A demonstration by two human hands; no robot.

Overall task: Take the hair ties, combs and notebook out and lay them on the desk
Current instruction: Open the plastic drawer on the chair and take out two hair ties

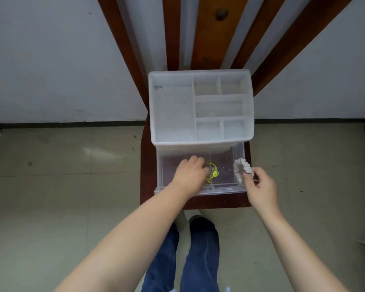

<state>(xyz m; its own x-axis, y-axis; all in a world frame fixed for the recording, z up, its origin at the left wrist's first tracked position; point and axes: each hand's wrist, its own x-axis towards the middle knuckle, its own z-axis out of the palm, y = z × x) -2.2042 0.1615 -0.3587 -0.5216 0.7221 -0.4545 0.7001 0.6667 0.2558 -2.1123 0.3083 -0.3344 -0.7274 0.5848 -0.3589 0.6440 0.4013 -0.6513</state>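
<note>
left hand (190, 172): grip closed on yellow-green hair tie (212, 173), inside clear drawer (198, 189), lower centre of frame | right hand (261, 187): grip pinching white scrunchie (241, 170) at drawer's right edge | white organizer (200, 108) above, on wooden chair (149, 182)

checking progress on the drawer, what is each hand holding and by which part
The right hand pinches the white scrunchie by its near edge. The left hand is closed on the yellow-green hair tie at its left side inside the open drawer.
</note>
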